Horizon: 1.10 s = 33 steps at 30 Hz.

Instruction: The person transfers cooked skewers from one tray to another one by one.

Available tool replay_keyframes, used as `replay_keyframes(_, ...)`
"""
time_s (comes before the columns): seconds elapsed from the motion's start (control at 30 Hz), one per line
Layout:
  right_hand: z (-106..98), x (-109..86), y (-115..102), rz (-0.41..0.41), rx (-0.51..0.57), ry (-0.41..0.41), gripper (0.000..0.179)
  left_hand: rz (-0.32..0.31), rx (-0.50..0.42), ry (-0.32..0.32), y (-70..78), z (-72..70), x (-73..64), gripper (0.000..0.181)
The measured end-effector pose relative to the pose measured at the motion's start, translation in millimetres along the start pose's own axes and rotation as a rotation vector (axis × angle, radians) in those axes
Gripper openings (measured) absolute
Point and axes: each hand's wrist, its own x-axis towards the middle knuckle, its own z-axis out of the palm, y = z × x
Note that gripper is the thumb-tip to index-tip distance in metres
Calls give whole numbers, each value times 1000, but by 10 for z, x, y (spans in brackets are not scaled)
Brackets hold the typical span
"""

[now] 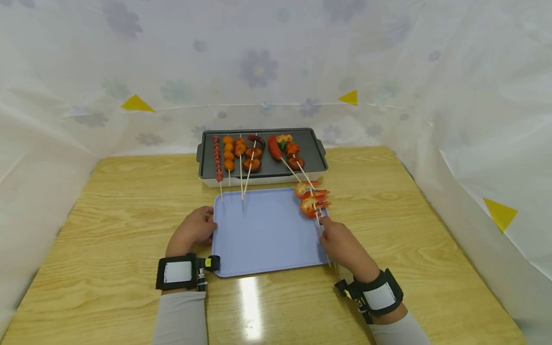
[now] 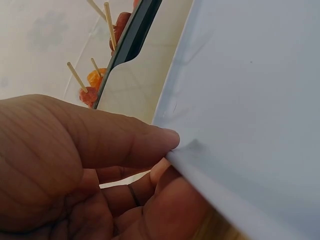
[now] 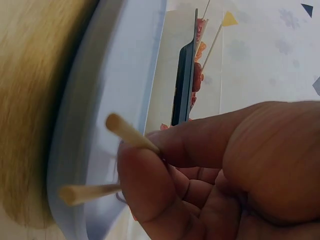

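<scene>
The left hand [image 1: 196, 227] pinches the left rim of a pale blue tray [image 1: 263, 230]. In the left wrist view its thumb [image 2: 150, 140] lies on the rim near a corner, with the other fingers curled underneath. Over the tray's right edge, the right hand [image 1: 342, 244] holds a shrimp skewer [image 1: 312, 207] with several orange shrimp on it. The right wrist view shows one wooden stick [image 3: 129, 132] pinched between thumb and forefinger. A second stick end [image 3: 87, 193] pokes out beyond the forefinger; its hold is hidden.
Behind the tray stands a dark grill plate [image 1: 265, 165] on a white base, bearing several skewers, among them a sausage [image 1: 274, 147] and orange balls [image 1: 228, 153]. Some sticks overhang its front edge toward the tray. White sheeting [image 1: 258, 28] encloses the wooden table [image 1: 129, 230] behind and at the sides.
</scene>
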Motion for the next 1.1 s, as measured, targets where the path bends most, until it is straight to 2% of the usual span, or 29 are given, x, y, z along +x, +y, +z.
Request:
replay_keyframes(0.17,22,-4,-3,-26,6,0,13,2,-14,-8,2,-4,9,49)
replay_keyframes(0.5,70,31,-1,3,8,-9,11,-19,-14,-37,24,-21,41,51)
replay_keyframes(0.73,86,35,-27,18,-17,-9,10,-10,-5,-38,12,-23,41,51)
replay_keyframes(0.93,92,35,-49,65,-28,-4,29,-5,0,-21,17,-15,25,50)
replay_keyframes(1.1,73,25,-65,118,-31,20,36,-2,1,-17,16,-9,17,50)
